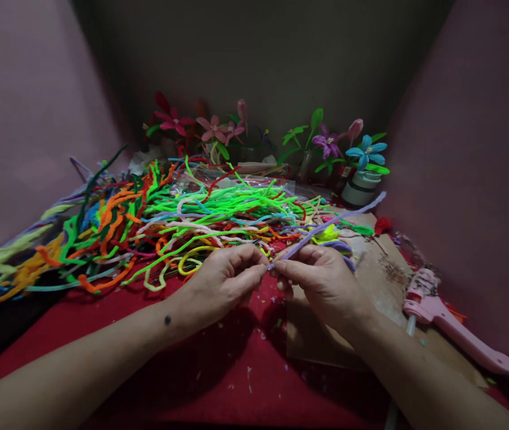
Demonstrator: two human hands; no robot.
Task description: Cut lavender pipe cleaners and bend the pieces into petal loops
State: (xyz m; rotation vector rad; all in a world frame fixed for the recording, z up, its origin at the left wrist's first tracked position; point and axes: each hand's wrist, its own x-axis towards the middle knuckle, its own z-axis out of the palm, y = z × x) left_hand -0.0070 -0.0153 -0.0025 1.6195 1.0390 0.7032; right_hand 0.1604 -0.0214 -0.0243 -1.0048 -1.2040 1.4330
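Note:
My left hand (224, 279) and my right hand (321, 280) meet at the middle of the table, fingertips pinched together on the near end of a lilac pipe cleaner (331, 223). That pipe cleaner runs up and to the right from the pinch, its far end in the air near the white pot. Both hands are closed on it. Just behind the hands lies a big loose heap of coloured pipe cleaners (160, 221), mostly green, orange and yellow.
A red cloth (218, 370) covers the table. A brown cardboard sheet (371, 263) lies under my right hand. A pink glue gun (442, 319) rests at the right. Finished pipe-cleaner flowers (212, 128) and a blue flower in a white pot (364, 173) stand at the back.

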